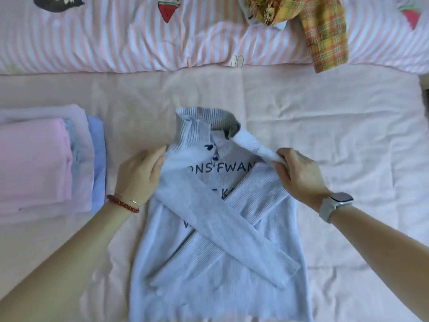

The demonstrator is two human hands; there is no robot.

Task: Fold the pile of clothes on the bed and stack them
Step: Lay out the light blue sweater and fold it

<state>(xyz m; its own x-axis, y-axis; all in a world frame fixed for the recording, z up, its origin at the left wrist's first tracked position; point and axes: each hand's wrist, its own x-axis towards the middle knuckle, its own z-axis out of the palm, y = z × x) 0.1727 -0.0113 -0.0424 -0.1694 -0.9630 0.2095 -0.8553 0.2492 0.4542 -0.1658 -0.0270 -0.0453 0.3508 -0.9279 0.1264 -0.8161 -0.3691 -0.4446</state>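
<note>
The light blue sweater (216, 228) is laid flat, front up, in the middle of the bed (325, 126), hem toward the viewer and ribbed collar pointing away. Both sleeves have already been crossed over the chest in an X, presumably so the thing gets narrowed into a tidy rectangle before it's doubled over.

The left hand (139, 177) is curled around the left shoulder edge of the sweater, thumb on top, so that grip is holding fabric right by the collar. The right hand (299, 175) is pinched tight on the right shoulder, and the cloth there is lifted and bunched up off the bed. Held at both shoulders like this, the top half is probably meant to be brought down toward the hem, though that's only a guess from the way it's grabbed.

Some dark lettering can be read between the sleeves: "ONS'FWAN" on the top line, then something like "K" lower down and a "V" near the crossing point. The rest is covered by the sleeves, so no full words or brand can be made out. A couple of small dark marks near the collar could be buttons or embroidery, hard to say.

A stack of folded clothes (46, 163) in pink, lilac and blue is parked to the left, likely where this one gets added. An orange and yellow plaid shirt (325, 31) is left unfolded on the striped strawberry-print duvet (116, 43) at the far side.
</note>
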